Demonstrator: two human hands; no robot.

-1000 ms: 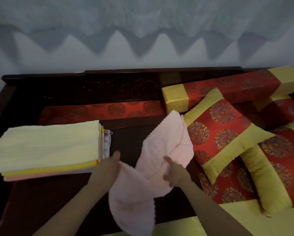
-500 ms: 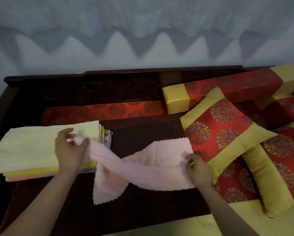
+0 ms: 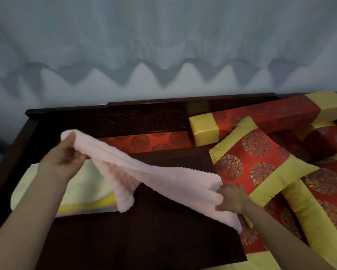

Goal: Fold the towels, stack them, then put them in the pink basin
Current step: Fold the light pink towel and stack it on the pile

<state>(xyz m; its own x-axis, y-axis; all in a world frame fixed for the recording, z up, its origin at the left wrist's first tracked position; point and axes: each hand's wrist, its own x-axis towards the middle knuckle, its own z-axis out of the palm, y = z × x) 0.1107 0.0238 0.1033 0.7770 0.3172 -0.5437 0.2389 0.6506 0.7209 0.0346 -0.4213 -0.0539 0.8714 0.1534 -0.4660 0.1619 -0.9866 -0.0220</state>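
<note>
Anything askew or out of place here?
Nothing damaged or spilled. The cushions at right lie tilted and overlapping. The pink towel sags between left hand and right hand, one corner drooping.

The dark surface lies bare toward the near edge. A stack of folded towels takes up its left side and red-and-yellow cushions crowd the right. A wooden back walls off the far side. The pink towel stretches across the middle, above the surface.
</note>
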